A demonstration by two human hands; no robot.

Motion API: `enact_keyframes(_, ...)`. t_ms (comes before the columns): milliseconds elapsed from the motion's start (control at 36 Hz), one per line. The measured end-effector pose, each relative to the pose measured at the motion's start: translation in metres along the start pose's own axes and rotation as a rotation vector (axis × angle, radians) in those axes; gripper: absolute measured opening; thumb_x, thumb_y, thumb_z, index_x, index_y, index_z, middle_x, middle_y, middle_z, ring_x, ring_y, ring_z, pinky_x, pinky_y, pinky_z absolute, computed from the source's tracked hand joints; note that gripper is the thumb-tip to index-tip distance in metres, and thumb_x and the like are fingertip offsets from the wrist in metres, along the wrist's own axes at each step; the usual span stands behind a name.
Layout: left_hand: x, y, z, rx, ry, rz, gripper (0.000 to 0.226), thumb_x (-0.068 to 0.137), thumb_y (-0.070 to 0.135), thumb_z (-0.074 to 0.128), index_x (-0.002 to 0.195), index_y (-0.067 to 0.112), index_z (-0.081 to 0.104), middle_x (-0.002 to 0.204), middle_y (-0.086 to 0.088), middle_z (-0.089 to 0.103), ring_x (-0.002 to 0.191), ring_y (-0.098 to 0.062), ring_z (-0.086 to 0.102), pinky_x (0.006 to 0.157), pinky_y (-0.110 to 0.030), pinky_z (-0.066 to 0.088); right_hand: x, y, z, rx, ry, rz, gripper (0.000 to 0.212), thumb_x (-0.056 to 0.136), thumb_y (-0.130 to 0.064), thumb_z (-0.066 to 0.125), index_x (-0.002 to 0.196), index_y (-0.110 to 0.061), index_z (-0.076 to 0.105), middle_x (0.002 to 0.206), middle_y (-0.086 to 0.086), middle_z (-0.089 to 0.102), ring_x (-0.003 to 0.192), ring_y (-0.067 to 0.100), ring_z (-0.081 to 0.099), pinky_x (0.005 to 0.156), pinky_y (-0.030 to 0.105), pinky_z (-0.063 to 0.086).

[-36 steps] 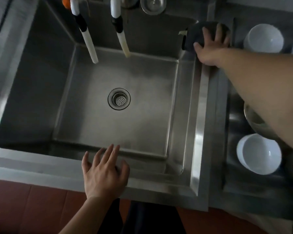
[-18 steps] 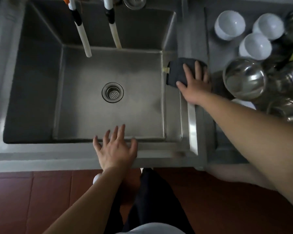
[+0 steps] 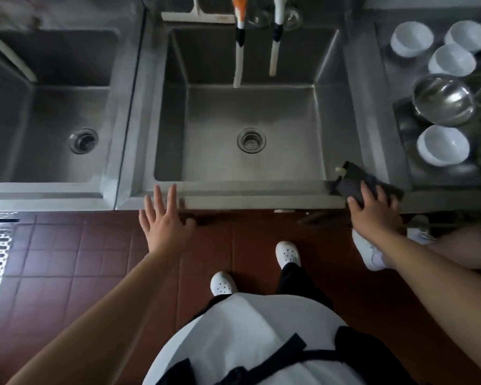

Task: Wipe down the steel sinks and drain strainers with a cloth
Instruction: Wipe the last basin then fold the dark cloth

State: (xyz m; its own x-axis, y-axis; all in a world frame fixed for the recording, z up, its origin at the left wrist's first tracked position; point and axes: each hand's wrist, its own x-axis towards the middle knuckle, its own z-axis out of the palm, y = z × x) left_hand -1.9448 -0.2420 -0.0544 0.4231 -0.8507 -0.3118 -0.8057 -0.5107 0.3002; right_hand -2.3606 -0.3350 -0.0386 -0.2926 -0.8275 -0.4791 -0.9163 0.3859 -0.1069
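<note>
Where right hand (image 3: 374,211) presses flat on dark cloth (image 3: 353,183) at near right corner of steel sink (image 3: 261,190), cloth partly hidden under fingers. Left hand (image 3: 164,218) spread wide, grasping nothing, fingertips at front rim. Round perforated strainer (image 3: 251,140) mid-basin.

A dark cloth (image 3: 354,184) is pressed flat under the right hand (image 3: 374,211) at the front right corner of the middle sink (image 3: 261,194). The left hand (image 3: 164,220) is spread open, its fingers (image 3: 165,195) laid on the sink's front rim. A strainer (image 3: 251,140) is seen in the basin.
</note>
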Motion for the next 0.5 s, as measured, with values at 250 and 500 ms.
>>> enact_keyframes(250, 0.002, -0.098, -0.022, 0.117, -0.087, -0.034, 0.094, 0.086, 0.050, 0.060, 0.153, 0.050, -0.006, 0.167, 0.009, -0.010, 0.153, -0.028, -0.011, 0.121, -0.057, -0.002, -0.053, -0.131, 0.049, -0.202, -0.093, -0.336, 0.057, 0.102, -0.057, 0.026, 0.155, -0.047, 0.009, 0.167, -0.007, 0.006, 0.153, 0.029, 0.001, 0.119, 0.056, 0.010)
enact_keyframes(500, 0.007, -0.094, -0.026, -0.020, -0.188, -0.043, 0.092, 0.088, 0.036, 0.059, 0.154, 0.048, -0.003, 0.166, 0.008, -0.016, 0.154, -0.025, 0.000, 0.122, -0.052, 0.009, -0.080, -0.229, 0.076, -0.299, -0.182, -0.584, 0.062, 0.101, -0.056, 0.035, 0.155, -0.048, 0.006, 0.168, -0.007, 0.003, 0.153, 0.030, -0.001, 0.119, 0.054, 0.012)
